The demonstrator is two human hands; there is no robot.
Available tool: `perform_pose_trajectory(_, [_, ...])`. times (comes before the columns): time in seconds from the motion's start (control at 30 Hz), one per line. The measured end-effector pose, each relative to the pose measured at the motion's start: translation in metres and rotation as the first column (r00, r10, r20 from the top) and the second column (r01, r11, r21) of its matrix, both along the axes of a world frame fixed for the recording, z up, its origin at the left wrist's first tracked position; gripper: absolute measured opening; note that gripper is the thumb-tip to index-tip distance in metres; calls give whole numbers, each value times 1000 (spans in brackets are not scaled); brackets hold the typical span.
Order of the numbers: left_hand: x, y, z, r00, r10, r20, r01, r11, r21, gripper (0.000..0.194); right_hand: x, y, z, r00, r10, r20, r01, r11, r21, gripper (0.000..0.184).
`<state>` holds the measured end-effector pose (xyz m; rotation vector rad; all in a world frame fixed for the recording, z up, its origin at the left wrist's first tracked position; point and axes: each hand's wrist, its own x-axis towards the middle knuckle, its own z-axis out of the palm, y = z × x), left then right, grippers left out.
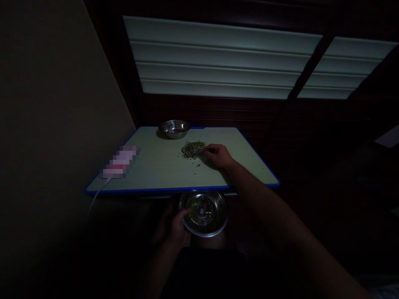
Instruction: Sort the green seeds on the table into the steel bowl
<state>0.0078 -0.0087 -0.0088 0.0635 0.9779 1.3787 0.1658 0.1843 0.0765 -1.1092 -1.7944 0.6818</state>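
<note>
On the small pale table [162,162] lies a loose pile of small green-brown beans or seeds [190,149], with a few strays in front of it. My right hand [218,155] is closed at the right side of the pile. Its fingers pinch together at the beans, where a small greyish shape shows, too dark to name. Below the table's front edge, my left hand [180,226] grips the left rim of a shiny metal bowl [204,231]. Inside that bowl are greenish bits and a dark rectangular patch with red, perhaps a reflection.
A second metal bowl [174,129] stands at the table's back left. At the left edge lies a blurred-out pinkish device [120,162] with a white cable [95,197] running off the table. A wall rises on the left; a dark slatted door [218,60] stands behind.
</note>
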Motion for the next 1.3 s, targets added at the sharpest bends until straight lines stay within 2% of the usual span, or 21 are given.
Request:
perform_pose_trajectory(0.2, [-3,0,-9,999,-41,-22,42,999,29,19,0,0,1,1000,-6,-15,6,1000,-19,14])
perform_pose_trajectory(0.43, [2,-1,6,1000,-10,-8,10,998,-55,18,-1,-2,4,999,11,-49,-13,999,-41,15])
perform_pose_trajectory(0.53, [2,-1,8,1000,-8,-4,8,999,-48,16,-1,-3,4,999,20,-49,-23,998,-55,15])
perform_pose_trajectory(0.7, [1,-1,5,1000,-20,15,20,999,-32,16,0,0,2,998,7,-68,-13,996,-91,13])
perform_pose_trajectory(0.93, [0,1,0,1000,-14,-9,14,1000,-4,16,0,0,1,997,38,-66,-41,998,-48,14])
perform_pose_trajectory(1.1, [-1,1,-1,1000,-26,-7,26,999,-43,17,1,1,0,998,30,-56,-32,999,-33,16])
perform_pose_trajectory(1.3, [-1,1,-5,1000,-17,-22,16,1000,-24,16,2,2,-1,996,29,-87,-36,996,-79,14])
